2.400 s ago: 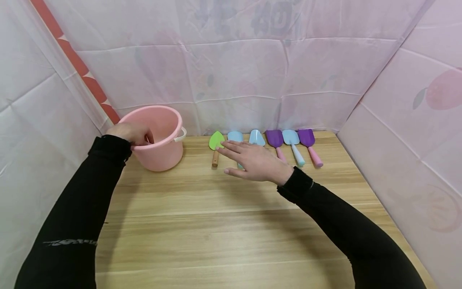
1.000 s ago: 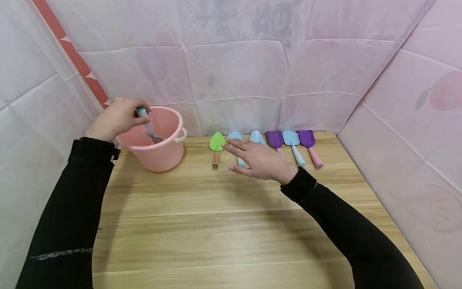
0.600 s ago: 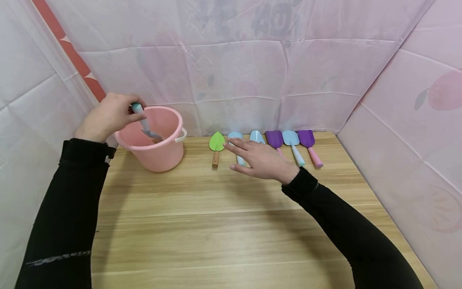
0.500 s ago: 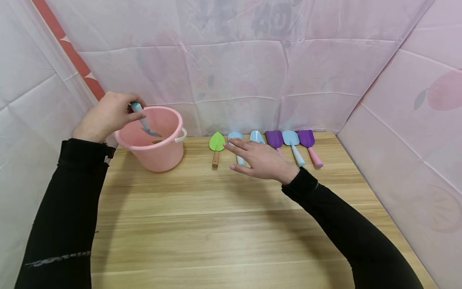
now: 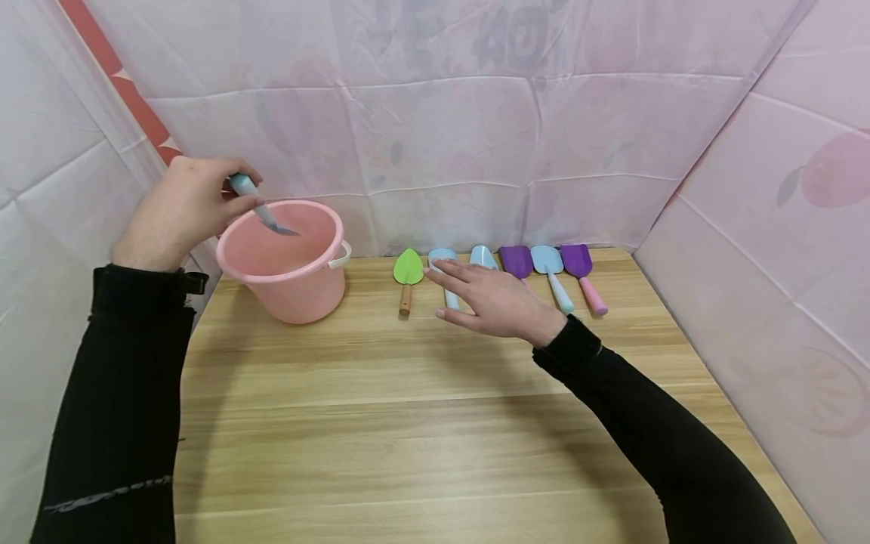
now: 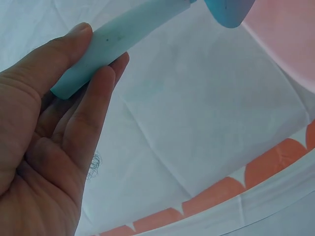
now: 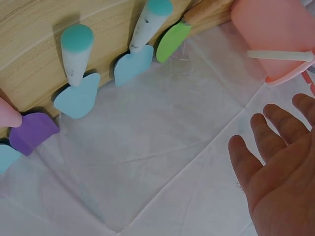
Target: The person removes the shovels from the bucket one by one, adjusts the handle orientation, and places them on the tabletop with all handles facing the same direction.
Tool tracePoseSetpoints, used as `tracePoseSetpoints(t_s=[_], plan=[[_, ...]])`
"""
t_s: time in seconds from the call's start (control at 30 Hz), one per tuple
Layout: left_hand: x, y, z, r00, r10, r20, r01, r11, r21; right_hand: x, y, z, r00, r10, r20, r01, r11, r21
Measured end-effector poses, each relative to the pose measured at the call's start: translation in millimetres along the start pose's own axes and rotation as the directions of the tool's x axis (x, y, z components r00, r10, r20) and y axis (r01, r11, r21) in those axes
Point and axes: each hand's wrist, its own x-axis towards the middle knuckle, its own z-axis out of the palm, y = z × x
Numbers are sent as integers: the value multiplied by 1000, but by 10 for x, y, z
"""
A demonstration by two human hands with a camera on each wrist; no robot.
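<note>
Nearest, the right hand [image 5: 499, 302] is held flat with fingers spread just above the wooden table [image 5: 435, 423] before a row of small shovels [image 5: 516, 266], while farther back a light blue shovel [image 5: 254, 205] is pinched by the left hand [image 5: 178, 211] over the pink bucket [image 5: 288, 276].

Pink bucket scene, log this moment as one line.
left hand: holds blue-handled trowel over pink bucket | right hand: open above row of trowels | table
</note>
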Motion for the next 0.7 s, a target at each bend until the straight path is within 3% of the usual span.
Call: tracePoseSetpoints(t_s=[0.4,0.57,0.7], plan=[[-70,229,-30,990,84,-112,-82,996,27,-32,32,-20,1000,18,-11,-17,999,31],[-83,295,-24,987,82,-139,-80,997,16,-39,41,-28,1000,21,-18,-20,999,28],[-100,329,23,977,116,-178,-117,993,3,-48,49,-32,1000,24,-15,-24,999,29]])
